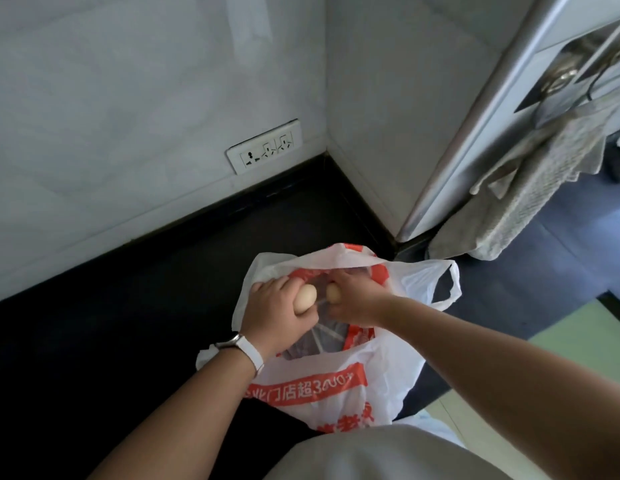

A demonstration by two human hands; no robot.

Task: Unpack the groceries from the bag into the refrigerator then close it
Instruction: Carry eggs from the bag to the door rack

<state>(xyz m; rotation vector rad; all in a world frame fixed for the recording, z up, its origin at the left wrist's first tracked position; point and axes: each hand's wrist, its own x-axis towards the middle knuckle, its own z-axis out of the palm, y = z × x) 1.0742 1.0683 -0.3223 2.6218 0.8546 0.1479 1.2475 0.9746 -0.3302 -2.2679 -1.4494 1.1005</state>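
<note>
A white plastic shopping bag (339,386) with orange print stands open on the dark counter (128,306). Over its mouth, my left hand (267,306) grips a pale egg (305,298). Right beside it, my right hand (357,299) holds a second egg (333,293). The two eggs sit almost side by side above the opening. Inside the bag I see clear plastic wrapping (322,337); what it holds is hidden. No refrigerator can be made out for certain.
A white wall with a power socket strip (265,147) rises behind the counter. At right stands a grey door or panel edge (474,133), with a knitted cloth (530,188) hanging from a handle. Pale green floor (585,334) shows at lower right.
</note>
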